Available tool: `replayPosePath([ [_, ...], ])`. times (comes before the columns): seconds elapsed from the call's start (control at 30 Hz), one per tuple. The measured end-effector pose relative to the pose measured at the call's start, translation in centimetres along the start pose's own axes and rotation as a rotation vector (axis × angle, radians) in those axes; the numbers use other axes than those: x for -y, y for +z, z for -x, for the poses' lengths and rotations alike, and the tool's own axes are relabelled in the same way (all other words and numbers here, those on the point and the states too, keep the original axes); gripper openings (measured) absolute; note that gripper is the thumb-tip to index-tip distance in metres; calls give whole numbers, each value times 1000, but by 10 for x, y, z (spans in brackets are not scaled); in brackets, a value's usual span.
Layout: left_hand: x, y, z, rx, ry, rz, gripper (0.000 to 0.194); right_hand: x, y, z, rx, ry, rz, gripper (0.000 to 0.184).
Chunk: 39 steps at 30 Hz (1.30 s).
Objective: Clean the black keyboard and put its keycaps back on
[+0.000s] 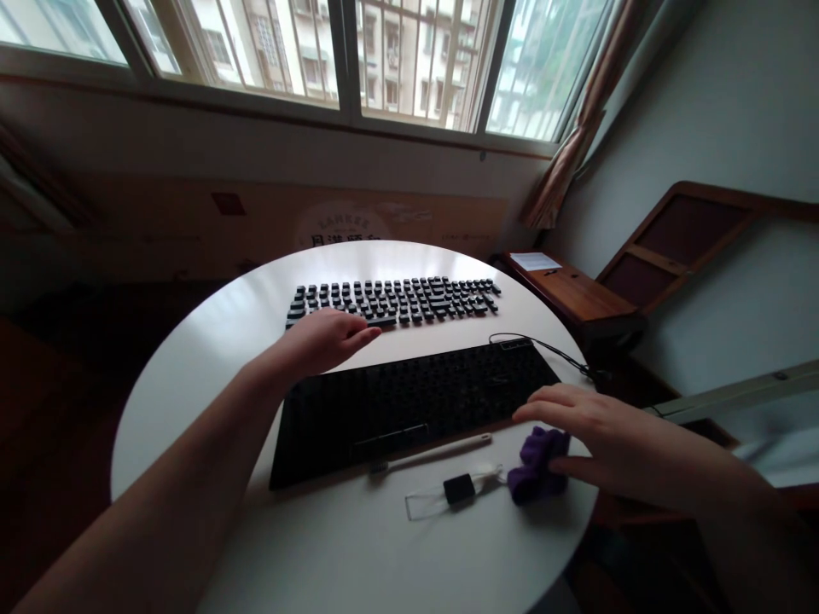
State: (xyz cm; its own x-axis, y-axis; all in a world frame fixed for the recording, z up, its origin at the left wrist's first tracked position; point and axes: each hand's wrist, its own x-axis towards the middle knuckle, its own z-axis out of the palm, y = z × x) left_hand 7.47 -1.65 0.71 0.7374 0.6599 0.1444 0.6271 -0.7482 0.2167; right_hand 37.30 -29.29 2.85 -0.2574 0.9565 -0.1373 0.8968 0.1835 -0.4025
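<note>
A person's left hand (323,337) reaches across a round white table (307,554) to the near left edge of rows of loose black keycaps (438,300), while the right hand (595,422) extends over a bunched purple cloth (534,465) at the near right. The step in hand appears to be work among the spread caps. The left grip looks narrow, thumb beside the fingers; whether it holds a cap cannot be told. The right grip is wide, its thumb at the cloth and its forefinger by the keyboard's right end. Lifting any single cap would call for a light fingertip pinch, sparing its neighbors.

Between the hands, a dark keyboard (384,401) lies at a slant, near side of the caps, with a cable (583,369) at its far right corner. A pale toothbrush (441,448) rests just beside its near edge; a wire tool with a black block (459,489) lies nearer still, beside the cloth.

Daylight from barred windows (415,68) glosses the tabletop's far side. Beyond stands a printed tan panel (256,226); at far right, a gathered curtain (563,183) hangs above wooden furniture (579,294) bearing a white paper (536,261).
</note>
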Motion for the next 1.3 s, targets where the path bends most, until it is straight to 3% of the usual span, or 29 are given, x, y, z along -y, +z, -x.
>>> replayPosePath([
  [0.13, 19, -9, 4, -185, -28, 59, 51, 0, 16, -5, 94, 97, 15, 29],
  [0.23, 43, -15, 10, -495, -132, 83, 52, 1, 20, -10, 157, 88, -26, 28],
  [0.33, 71, -16, 16, -810, -293, 141, 49, 3, 7, -13, 183, 82, -42, 25],
  [0.43, 96, -8, 18, -937, -523, 195, 47, 5, -18, -19, 184, 39, -48, 35],
  [0.53, 115, 4, 17, -901, -761, 229, 45, 9, -45, -40, 110, -98, -92, 34],
  [0.63, 129, 14, 16, -883, -887, 242, 42, 12, -61, -77, -121, -246, -201, 22],
  [0.77, 141, 20, 16, -851, -993, 255, 44, 8, -54, -137, -542, -266, -388, 23],
  [0.83, 144, 20, 18, -821, -1003, 255, 45, 2, -40, -161, -666, -245, -423, 22],
  [0.93, 146, 21, 19, -770, -1021, 236, 45, -8, -14, -183, -710, -219, -405, 19],
  [1.07, 146, 22, 18, -703, -1061, 188, 46, -12, 7, -191, -694, -262, -349, 15],
  [1.2, 154, 17, 11, -594, -1048, 188, 38, -9, 11, -184, -686, -276, -306, 15],
  [1.3, 165, 10, -1, -515, -964, 229, 40, -9, 9, -178, -663, -266, -318, 17],
])
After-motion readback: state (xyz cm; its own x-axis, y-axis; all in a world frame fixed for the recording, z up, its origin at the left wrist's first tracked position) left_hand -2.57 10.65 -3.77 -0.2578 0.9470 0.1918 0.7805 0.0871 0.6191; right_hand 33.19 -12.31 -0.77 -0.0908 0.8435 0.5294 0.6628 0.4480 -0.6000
